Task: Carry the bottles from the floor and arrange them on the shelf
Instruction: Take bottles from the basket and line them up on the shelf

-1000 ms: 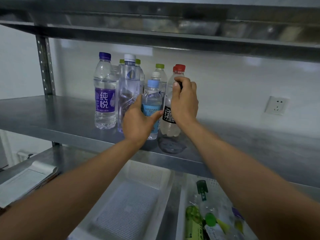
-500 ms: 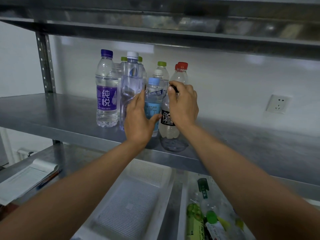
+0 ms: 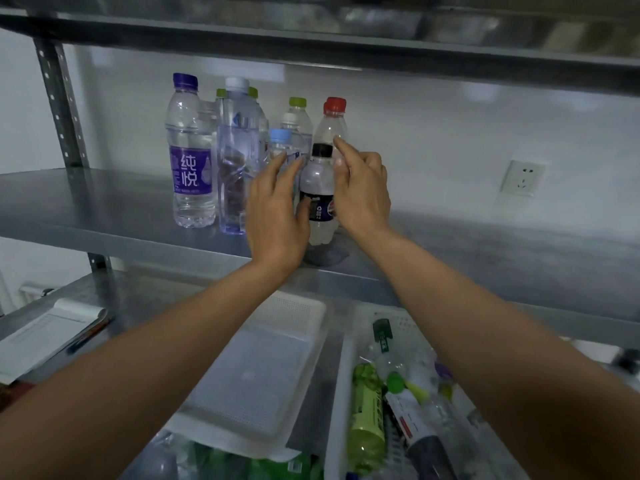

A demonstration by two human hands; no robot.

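**Black-capped bottle on the shelf, both grips spread**

The black-capped bottle [image 3: 318, 199] is standing upright near the front edge of the shelf [image 3: 104, 209], just in front of the other bottles [image 3: 239, 157]. My left grip [image 3: 277, 209] and right grip [image 3: 362, 192] are flanking it, fingers spread, pinching nothing. The left thumb seems to be brushing the label. I am judging it light, thin-walled and slick, so the labelled mid-body is looking safest to hold.
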